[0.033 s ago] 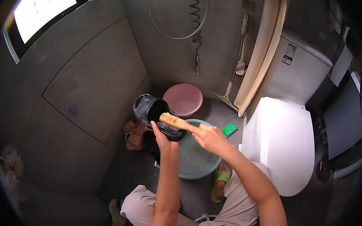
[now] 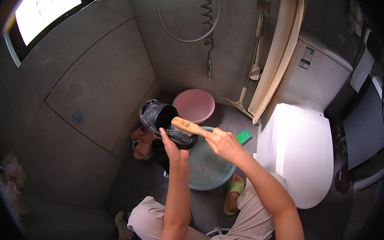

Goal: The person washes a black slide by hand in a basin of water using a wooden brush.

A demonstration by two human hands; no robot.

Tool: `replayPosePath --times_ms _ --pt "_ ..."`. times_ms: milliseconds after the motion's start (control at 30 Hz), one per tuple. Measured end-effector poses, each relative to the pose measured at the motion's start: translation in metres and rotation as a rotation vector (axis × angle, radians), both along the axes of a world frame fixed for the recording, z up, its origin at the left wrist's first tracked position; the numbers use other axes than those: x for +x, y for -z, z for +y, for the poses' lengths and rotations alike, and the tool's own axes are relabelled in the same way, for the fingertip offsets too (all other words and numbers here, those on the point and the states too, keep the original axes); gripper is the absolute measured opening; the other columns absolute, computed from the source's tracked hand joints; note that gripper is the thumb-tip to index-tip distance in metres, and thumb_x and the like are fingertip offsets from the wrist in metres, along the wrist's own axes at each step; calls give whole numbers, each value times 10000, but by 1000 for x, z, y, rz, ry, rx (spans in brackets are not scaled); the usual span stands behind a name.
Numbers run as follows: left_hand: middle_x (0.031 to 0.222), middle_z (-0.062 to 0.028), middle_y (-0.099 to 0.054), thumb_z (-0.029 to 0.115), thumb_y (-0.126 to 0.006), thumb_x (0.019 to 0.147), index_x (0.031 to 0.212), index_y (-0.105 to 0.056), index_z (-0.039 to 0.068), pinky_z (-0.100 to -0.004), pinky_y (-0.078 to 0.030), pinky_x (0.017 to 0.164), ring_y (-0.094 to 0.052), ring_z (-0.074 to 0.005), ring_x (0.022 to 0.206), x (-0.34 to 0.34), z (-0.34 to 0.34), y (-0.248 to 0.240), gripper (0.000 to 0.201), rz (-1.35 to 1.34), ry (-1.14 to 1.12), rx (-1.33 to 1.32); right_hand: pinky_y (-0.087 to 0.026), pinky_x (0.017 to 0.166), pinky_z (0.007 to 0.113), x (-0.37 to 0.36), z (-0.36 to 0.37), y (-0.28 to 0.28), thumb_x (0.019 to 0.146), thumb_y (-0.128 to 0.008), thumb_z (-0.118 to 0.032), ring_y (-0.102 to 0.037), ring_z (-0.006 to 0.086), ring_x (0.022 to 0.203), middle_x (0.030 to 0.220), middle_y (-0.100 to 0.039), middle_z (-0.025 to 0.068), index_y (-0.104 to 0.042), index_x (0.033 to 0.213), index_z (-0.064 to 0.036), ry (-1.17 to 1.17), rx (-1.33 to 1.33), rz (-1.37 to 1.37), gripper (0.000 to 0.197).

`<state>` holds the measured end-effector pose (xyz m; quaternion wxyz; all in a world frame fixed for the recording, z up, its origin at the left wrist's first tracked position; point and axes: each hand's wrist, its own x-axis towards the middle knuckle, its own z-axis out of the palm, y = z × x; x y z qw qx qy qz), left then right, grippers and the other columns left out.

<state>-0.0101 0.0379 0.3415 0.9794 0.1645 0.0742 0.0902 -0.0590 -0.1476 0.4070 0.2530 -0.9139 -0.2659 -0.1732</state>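
A black slipper [image 2: 150,114] streaked with white suds is tilted in my left hand [image 2: 172,148], which grips it from below near its heel end. My right hand [image 2: 222,143] is closed round the handle of a wooden scrub brush [image 2: 188,126]. The brush's pale bristles face down onto the slipper's inner sole. Beneath both hands, a light blue basin [image 2: 212,183] holds cloudy water. Another dark item [image 2: 161,155], partly hidden by my left forearm, lies on the floor left of the basin.
Behind the slipper sits a pink basin [image 2: 194,103]. Pink slippers [image 2: 144,146] lie at the left, and a green block [image 2: 244,137] is by the blue basin's right edge. A white toilet [image 2: 306,153] stands close on my right. A squeegee [image 2: 244,97] leans near the curtain [image 2: 280,59].
The brush and my right hand have shifted slightly to the right, and the brush head is a little higher. The slipper has moved slightly left in my left hand.
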Motion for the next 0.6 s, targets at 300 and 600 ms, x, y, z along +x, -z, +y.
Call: replayPosePath --times_ms 300,600 --pt "1328 -95 -492 288 -500 998 1411 -338 100 -407 -457 1009 -518 -230 1206 -7 5 -6 481 -28 -191 177 -521 543 452 -7 14 8 886 -612 -147 -613 350 600 742 -537 148 -478 1396 -295 -16 30 5 548" --pt "1342 -105 -480 394 -552 963 1384 -311 94 -445 -465 987 -526 -263 1199 7 11 8 571 135 -240 77 -506 562 467 -19 14 -11 906 -577 -155 -591 350 590 740 -554 140 -457 1419 -269 39 242 -20 539"
